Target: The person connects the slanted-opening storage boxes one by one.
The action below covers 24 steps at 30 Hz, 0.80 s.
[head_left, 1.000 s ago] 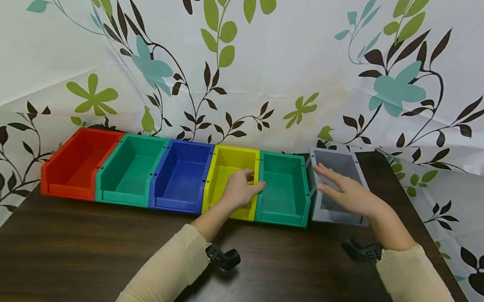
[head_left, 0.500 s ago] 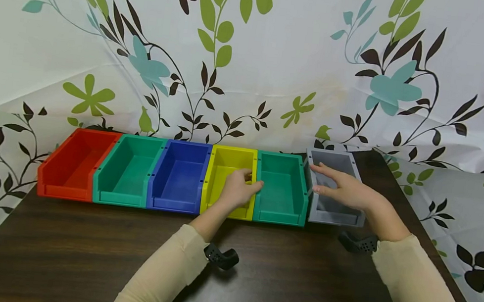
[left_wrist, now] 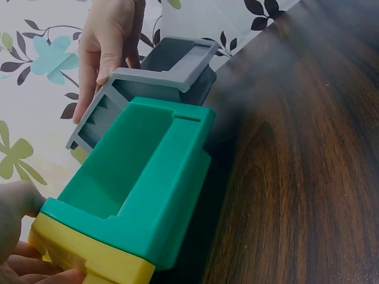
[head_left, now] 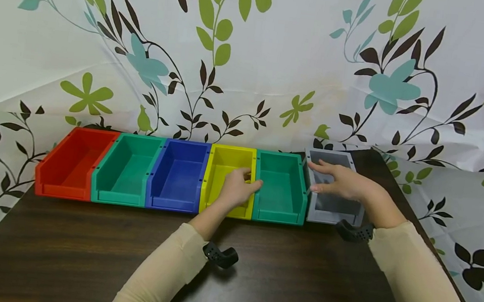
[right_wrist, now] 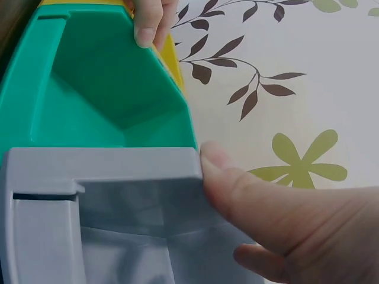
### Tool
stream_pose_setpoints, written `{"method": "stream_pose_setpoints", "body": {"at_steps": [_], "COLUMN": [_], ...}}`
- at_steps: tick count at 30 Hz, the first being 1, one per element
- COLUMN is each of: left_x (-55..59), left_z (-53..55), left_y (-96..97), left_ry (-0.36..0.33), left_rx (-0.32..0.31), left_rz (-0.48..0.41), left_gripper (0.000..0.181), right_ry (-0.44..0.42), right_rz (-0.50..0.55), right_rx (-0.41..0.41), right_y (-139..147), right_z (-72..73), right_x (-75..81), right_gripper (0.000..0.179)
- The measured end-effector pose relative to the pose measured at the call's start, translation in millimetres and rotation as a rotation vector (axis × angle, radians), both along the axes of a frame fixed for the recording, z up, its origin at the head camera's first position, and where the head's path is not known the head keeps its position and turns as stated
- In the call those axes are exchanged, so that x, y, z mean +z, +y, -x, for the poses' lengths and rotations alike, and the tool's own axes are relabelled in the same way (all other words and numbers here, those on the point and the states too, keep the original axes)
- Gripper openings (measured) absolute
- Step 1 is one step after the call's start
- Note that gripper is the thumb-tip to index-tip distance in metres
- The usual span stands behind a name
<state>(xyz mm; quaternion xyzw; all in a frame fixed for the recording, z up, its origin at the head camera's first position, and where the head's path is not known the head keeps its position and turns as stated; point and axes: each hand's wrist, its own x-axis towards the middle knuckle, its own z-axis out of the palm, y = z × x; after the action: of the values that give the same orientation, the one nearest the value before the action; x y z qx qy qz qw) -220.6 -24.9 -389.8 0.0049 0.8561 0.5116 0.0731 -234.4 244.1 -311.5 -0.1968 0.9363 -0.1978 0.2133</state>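
In the head view my left hand point(head_left: 235, 190) reaches over the yellow storage bin point(head_left: 233, 157). Its thumb lies toward the neighbouring green bin point(head_left: 281, 175) while the fingers go into the yellow one, pinching the wall where the two bins meet. My right hand point(head_left: 346, 183) is at the grey bin point(head_left: 328, 216) on the right end, with thumb and fingers at its left wall. The right wrist view shows the thumb point(right_wrist: 228, 186) against the grey rim's corner. In the left wrist view the grey bin point(left_wrist: 151, 78) looks tilted against the green bin point(left_wrist: 163, 183).
A blue bin point(head_left: 181, 174), a second green bin point(head_left: 130, 168) and a red bin point(head_left: 72, 161) continue the row leftward. Dark wooden tabletop point(head_left: 78, 247) extends in front. A leaf-patterned cloth point(head_left: 249, 87) hangs directly behind the bins.
The grey bin and my right hand have shifted slightly left, narrowing the front gap to the green bin. My left hand keeps its place on the yellow bin. The head view has moved a little.
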Motion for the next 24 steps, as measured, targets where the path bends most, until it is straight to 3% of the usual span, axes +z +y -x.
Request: {"method": "stream_pose_setpoints", "body": {"at_steps": [13, 24], "left_x": [-3.3, -2.0], "left_z": [-0.1, -1.8], "left_y": [-0.1, -2.2], "left_ry": [-0.009, 0.021], "left_rx": [-0.013, -0.019], "left_rz": [-0.031, -0.031], "left_gripper": [0.060, 0.060], "right_ry": [-0.081, -0.068], "right_rz": [-0.008, 0.016], "right_rx": [-0.037, -0.037], "right_y": [-1.1, -2.5], "right_z": [10.7, 11.3], "right_x": [-18.9, -26.1], "right_gripper": [0.087, 0.087]}}
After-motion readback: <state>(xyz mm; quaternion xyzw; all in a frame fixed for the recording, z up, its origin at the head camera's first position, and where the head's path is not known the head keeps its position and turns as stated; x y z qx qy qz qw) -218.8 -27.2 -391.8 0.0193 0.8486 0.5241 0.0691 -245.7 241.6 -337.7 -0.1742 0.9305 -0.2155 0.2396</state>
